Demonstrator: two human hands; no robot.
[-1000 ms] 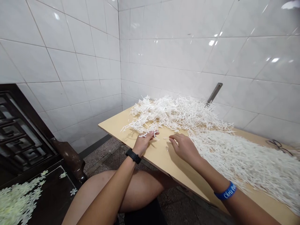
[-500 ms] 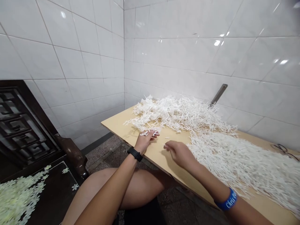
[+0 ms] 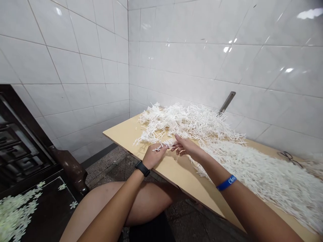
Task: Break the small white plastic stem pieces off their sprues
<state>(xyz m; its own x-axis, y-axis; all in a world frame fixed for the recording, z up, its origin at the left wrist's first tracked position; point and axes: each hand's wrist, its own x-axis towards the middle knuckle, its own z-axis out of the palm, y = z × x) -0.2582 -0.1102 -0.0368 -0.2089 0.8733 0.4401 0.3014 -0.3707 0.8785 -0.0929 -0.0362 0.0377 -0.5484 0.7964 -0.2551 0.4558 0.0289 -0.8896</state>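
My left hand [image 3: 153, 156], with a black watch on its wrist, pinches a white branching plastic sprig [image 3: 169, 143] just above the table's near edge. My right hand [image 3: 188, 148] is at the sprig's right end with its fingers apart; whether the fingertips touch it I cannot tell. Behind both hands lies a loose heap of white branching sprigs [image 3: 186, 117]. Beside my right forearm spreads a flatter, dense pile of short white plastic pieces [image 3: 262, 171].
The pale wooden table [image 3: 118, 132] meets a tiled wall. A metal strip [image 3: 227, 102] leans there, and a dark looped cord [image 3: 290, 157] lies at the right. On a dark carved chair [image 3: 72, 168] to the left are pale flower pieces [image 3: 17, 211].
My right hand has moved left and up to the sprig, and its fingers have spread. My left hand keeps hold of the sprig. The view has shifted slightly right.
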